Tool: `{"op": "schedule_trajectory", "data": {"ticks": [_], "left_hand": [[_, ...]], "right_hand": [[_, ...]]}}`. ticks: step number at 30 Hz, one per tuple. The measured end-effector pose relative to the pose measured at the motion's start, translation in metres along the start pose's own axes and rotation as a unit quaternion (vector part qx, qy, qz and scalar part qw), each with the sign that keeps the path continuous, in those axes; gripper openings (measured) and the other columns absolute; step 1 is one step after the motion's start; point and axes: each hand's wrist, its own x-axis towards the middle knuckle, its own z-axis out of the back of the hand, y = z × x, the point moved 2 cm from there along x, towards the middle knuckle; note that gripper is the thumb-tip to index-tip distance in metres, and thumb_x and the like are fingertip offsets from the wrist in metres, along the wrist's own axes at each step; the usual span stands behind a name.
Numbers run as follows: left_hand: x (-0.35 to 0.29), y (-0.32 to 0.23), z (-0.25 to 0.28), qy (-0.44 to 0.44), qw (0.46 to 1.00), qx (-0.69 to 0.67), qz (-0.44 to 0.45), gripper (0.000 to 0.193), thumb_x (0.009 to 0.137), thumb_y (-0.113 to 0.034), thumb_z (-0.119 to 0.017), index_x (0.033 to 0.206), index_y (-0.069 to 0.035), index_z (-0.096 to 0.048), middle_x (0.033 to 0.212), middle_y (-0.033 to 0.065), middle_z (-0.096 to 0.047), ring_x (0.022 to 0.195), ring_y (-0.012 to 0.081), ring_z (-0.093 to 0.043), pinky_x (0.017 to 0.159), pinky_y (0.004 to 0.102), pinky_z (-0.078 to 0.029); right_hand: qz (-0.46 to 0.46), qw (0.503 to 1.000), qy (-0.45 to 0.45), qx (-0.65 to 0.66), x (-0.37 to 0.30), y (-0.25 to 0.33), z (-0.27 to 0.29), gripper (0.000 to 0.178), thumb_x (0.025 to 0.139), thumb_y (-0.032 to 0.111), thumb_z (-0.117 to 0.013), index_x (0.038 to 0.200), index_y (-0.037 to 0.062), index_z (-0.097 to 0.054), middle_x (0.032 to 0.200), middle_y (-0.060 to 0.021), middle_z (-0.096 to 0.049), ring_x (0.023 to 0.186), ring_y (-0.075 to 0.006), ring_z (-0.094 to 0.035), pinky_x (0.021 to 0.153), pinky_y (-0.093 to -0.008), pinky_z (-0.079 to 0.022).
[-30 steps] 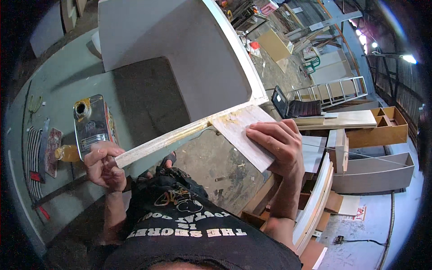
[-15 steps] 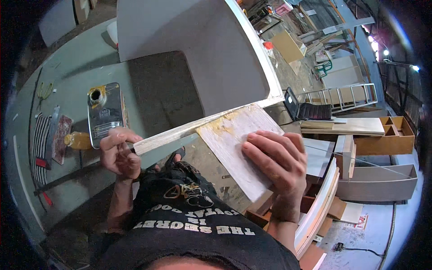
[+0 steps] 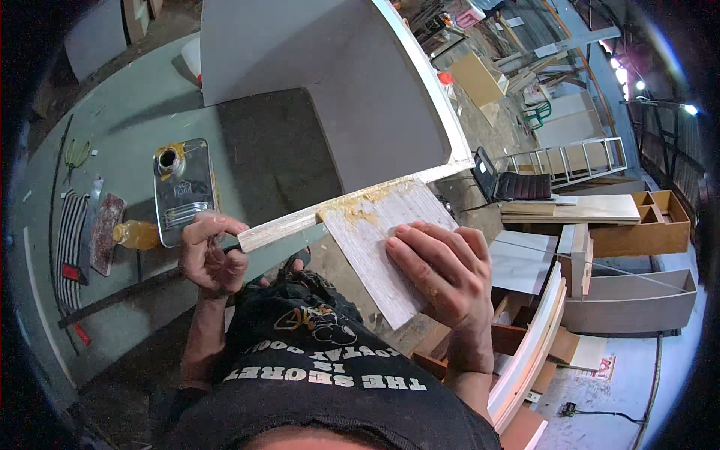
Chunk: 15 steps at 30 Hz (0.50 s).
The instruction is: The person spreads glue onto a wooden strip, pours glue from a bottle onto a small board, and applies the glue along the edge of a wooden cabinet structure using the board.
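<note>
My right hand (image 3: 450,274) grips a flat pale wood-grained board piece (image 3: 382,251). Yellow glue (image 3: 364,202) is smeared along its upper edge. That edge rests against a long, thin wooden strip (image 3: 285,226), where more glue shows. At the strip's near-left end, my left hand (image 3: 214,255) pinches it between finger and thumb; the exact contact is partly hidden. The strip runs along the lower edge of a large grey panel (image 3: 382,97) with a white rim. Just beyond my left hand, a metal can (image 3: 184,195) has yellow glue around its round opening.
On the green table (image 3: 142,127) are an amber bottle (image 3: 137,235), scissors (image 3: 76,154), a red-brown sanding block (image 3: 107,232) and a striped strip (image 3: 73,240). To the right are wooden boxes (image 3: 660,225), a grey trough-like box (image 3: 630,311), a black chair (image 3: 517,184) and a ladder (image 3: 570,161).
My right hand has slid the board piece left and slightly down along the strip, and more glue shows there. My left hand and the strip's end have shifted slightly right.
</note>
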Motion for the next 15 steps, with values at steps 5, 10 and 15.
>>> {"op": "schedule_trajectory", "data": {"ticks": [5,10,15], "left_hand": [[0.005,0.001,-0.004,0.01,1.0,-0.018,-0.009,0.05,0.093,-0.038,-0.076,0.119,-0.002,-0.053,0.091,0.0105,-0.066,0.081,0.0177,-0.062,0.071,0.0312,-0.047],[0.003,0.002,-0.001,0.017,0.999,-0.033,-0.005,0.049,0.093,-0.036,-0.076,0.12,-0.002,-0.053,0.092,0.011,-0.065,0.083,0.0189,-0.062,0.073,0.0324,-0.049],[0.003,0.0,0.005,0.029,0.999,-0.024,-0.007,0.047,0.092,-0.031,-0.077,0.119,0.0,-0.054,0.095,0.0117,-0.066,0.084,0.0197,-0.062,0.075,0.033,-0.05]], "right_hand": [[-0.002,1.0,-0.015,-0.017,-0.002,-0.006,0.01,0.037,0.079,0.016,-0.076,0.117,0.0193,-0.075,0.116,-0.001,-0.074,0.107,-0.0182,-0.07,0.085,-0.0355,-0.048],[0.005,1.0,0.004,0.018,0.008,-0.014,0.004,0.042,0.073,0.013,-0.074,0.116,0.0163,-0.074,0.115,-0.0012,-0.072,0.104,-0.0191,-0.07,0.082,-0.0364,-0.048],[0.009,0.984,0.14,0.113,0.012,-0.014,0.029,0.044,0.067,0.016,-0.075,0.111,0.017,-0.075,0.11,0.0017,-0.074,0.101,-0.0176,-0.071,0.082,-0.0344,-0.048]]}}
